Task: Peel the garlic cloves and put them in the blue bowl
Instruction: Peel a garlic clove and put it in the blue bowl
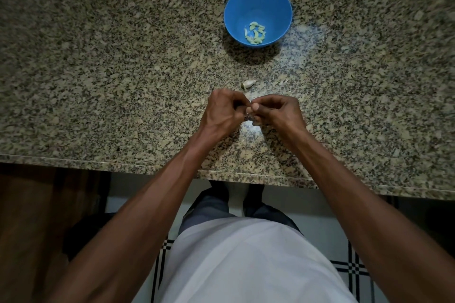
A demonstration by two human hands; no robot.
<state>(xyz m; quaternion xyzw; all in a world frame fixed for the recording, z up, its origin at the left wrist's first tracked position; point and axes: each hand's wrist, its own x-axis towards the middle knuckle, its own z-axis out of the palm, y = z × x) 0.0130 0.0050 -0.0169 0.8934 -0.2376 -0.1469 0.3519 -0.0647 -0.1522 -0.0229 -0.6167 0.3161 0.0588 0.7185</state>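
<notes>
Our left hand (222,110) and right hand (275,112) meet fingertip to fingertip, pinched on something small we cannot make out. Just beyond lies an unpeeled garlic clove (248,84) on the granite counter (98,69); farther off, the blue bowl (278,5) holds peeled cloves (255,33).

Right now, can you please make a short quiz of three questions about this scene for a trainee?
1. True or false: the bowl already holds peeled cloves.
2. Where does the loose clove lie? A) inside the bowl B) on the counter, between bowl and hands C) on the floor
3. What do the left hand and right hand do?

Key: 1 true. 2 B. 3 Their fingertips meet, pinching something small, mostly hidden.
</notes>
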